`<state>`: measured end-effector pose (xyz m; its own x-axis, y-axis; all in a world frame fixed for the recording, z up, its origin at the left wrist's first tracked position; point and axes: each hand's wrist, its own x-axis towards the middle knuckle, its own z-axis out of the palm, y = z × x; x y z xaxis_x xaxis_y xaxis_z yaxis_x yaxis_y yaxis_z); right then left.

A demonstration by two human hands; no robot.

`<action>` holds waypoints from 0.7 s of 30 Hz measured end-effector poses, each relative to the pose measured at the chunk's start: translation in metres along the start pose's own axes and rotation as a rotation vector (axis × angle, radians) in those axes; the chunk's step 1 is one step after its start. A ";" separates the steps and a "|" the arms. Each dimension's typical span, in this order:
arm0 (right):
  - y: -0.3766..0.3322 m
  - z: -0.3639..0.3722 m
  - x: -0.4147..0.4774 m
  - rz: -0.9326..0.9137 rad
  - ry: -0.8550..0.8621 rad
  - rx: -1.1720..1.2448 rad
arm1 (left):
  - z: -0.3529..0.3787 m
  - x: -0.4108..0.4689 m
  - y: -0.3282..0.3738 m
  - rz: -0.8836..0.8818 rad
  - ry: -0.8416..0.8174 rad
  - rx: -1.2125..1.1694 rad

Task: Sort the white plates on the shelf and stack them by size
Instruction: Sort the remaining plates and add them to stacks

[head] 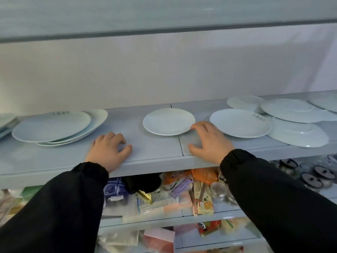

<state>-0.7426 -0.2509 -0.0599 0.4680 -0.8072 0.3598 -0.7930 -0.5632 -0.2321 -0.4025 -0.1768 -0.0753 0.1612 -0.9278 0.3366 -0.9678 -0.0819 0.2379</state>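
A long pale shelf (155, 148) is shown running across the view, with white plates laid out along it. At the far left a stack of large plates (54, 127) is seen, loosely overlapped. At the right a jumbled group of plates (291, 114) is piled unevenly — some are upside down. A medium plate (240, 123), marked near its rim, is set beside that group. A single small plate (168, 121) is placed alone at the centre. The left hand (107, 150) is rested on the shelf's front edge, fingers loosely curled, nothing held. The right hand (209, 141) is laid palm-down and spread — its fingertips (194, 127) are touching the small plate's near rim. Assorted packets (173, 196) are crowded on the lower shelf.
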 end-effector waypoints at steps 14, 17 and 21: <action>0.061 0.000 -0.013 0.192 0.157 -0.191 | 0.005 0.008 -0.005 -0.024 0.008 -0.087; 0.060 0.000 -0.013 0.250 0.089 -0.228 | 0.003 0.008 0.001 -0.011 0.025 -0.078; 0.063 -0.001 -0.009 0.299 -0.026 -0.230 | 0.003 0.008 0.003 -0.010 0.047 -0.053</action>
<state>-0.7974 -0.2792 -0.0765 0.2104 -0.9358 0.2830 -0.9614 -0.2505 -0.1136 -0.4051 -0.1858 -0.0749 0.1805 -0.9088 0.3761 -0.9549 -0.0703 0.2886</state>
